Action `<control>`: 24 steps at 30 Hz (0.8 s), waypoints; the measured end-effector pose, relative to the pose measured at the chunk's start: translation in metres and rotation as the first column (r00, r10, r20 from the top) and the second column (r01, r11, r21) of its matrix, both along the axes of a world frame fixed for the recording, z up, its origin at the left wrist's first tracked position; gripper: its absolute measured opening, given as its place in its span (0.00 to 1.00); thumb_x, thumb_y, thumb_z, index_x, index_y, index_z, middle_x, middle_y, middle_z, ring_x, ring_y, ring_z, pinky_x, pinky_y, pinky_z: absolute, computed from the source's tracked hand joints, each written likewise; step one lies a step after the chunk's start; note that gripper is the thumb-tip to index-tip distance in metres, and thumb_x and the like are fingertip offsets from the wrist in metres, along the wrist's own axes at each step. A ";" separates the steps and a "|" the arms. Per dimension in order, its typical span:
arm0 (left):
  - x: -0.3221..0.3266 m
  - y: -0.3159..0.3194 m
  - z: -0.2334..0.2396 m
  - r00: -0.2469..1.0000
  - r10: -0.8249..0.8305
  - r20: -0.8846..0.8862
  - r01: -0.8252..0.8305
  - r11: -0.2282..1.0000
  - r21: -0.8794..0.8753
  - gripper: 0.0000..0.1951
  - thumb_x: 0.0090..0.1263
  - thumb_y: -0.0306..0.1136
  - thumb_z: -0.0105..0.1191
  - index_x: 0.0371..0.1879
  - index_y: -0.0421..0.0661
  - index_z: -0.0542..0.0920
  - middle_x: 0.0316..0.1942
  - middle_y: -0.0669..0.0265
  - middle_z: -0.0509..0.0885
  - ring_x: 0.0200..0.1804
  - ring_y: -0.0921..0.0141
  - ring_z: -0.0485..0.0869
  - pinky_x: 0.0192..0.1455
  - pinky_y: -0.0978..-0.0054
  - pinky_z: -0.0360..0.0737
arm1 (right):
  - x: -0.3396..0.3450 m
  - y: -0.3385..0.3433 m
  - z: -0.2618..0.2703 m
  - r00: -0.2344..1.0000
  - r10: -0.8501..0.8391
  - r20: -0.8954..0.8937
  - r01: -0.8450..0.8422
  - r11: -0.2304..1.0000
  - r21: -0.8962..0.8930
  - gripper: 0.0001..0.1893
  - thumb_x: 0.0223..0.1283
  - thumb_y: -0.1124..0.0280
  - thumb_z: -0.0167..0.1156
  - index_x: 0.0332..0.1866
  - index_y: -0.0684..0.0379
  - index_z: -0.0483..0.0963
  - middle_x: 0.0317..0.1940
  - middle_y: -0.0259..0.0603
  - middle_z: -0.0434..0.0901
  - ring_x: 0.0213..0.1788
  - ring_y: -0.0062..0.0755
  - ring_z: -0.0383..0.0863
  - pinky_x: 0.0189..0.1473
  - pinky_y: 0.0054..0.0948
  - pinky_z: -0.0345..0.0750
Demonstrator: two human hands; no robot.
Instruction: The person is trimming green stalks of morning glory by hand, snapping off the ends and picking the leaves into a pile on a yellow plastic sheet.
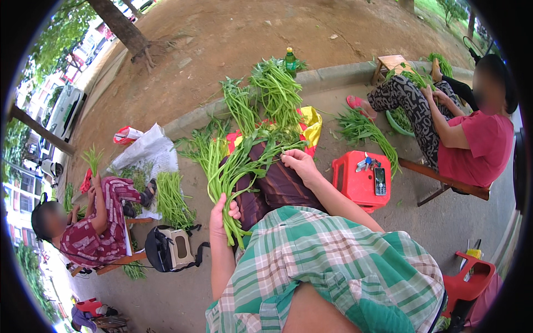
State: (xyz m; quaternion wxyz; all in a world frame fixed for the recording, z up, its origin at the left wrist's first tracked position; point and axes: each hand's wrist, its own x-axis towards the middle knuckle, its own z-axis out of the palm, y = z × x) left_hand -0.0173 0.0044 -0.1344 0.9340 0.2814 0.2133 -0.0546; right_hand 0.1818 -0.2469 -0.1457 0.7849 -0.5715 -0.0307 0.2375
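Observation:
My left hand (222, 216) is wrapped around the lower stems of a bunch of leafy greens (222, 177), which look like water spinach. The bunch leans over my lap, its leaves fanning up and to the right. At the leafy end, my right hand (300, 164) has thumb and forefinger pinched on a thin leafy tip (287, 146). Beyond my knees, more long-stemmed greens (277, 93) are heaped near the kerb. A red and yellow plastic sheet (311, 125) shows partly under them.
Right of me, a red plastic stool (354, 168) holds keys (366, 162) and a mobile phone (379, 182). A green bottle (290, 63) stands by the kerb (329, 77). Seated people handle greens at left (89, 237) and right (474, 145). A black backpack (160, 249) lies left.

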 end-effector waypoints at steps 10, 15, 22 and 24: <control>0.002 -0.001 -0.001 1.000 0.024 -0.014 -0.024 1.000 0.010 0.16 0.81 0.48 0.46 0.49 0.47 0.76 0.25 0.69 0.76 0.23 0.77 0.72 0.28 0.76 0.73 | -0.017 -0.013 0.026 0.995 0.086 0.053 -0.092 0.987 0.130 0.06 0.63 0.75 0.62 0.44 0.60 0.77 0.34 0.29 0.82 0.33 0.14 0.78 0.35 0.17 0.73; 0.002 -0.006 0.007 0.999 0.039 -0.022 -0.038 0.999 0.012 0.15 0.79 0.47 0.49 0.49 0.47 0.76 0.25 0.69 0.78 0.22 0.77 0.73 0.28 0.76 0.74 | -0.012 -0.018 0.021 0.999 0.052 0.010 -0.052 0.993 0.102 0.06 0.64 0.74 0.62 0.45 0.58 0.77 0.35 0.30 0.83 0.34 0.15 0.79 0.37 0.17 0.76; 0.000 -0.001 0.000 1.000 0.014 -0.007 -0.014 1.000 -0.010 0.16 0.80 0.47 0.48 0.51 0.47 0.76 0.25 0.69 0.78 0.23 0.77 0.73 0.28 0.76 0.73 | -0.007 -0.025 0.007 0.978 0.025 -0.206 0.016 0.981 0.193 0.04 0.67 0.70 0.60 0.44 0.54 0.77 0.38 0.30 0.84 0.36 0.16 0.81 0.39 0.19 0.79; 0.001 0.000 -0.001 1.000 0.015 -0.012 -0.015 1.000 -0.014 0.16 0.80 0.47 0.47 0.51 0.47 0.76 0.25 0.69 0.78 0.23 0.77 0.73 0.29 0.76 0.73 | -0.006 -0.027 0.004 0.964 0.024 -0.264 0.048 0.963 0.265 0.04 0.68 0.70 0.60 0.44 0.53 0.77 0.39 0.31 0.84 0.36 0.18 0.82 0.39 0.19 0.80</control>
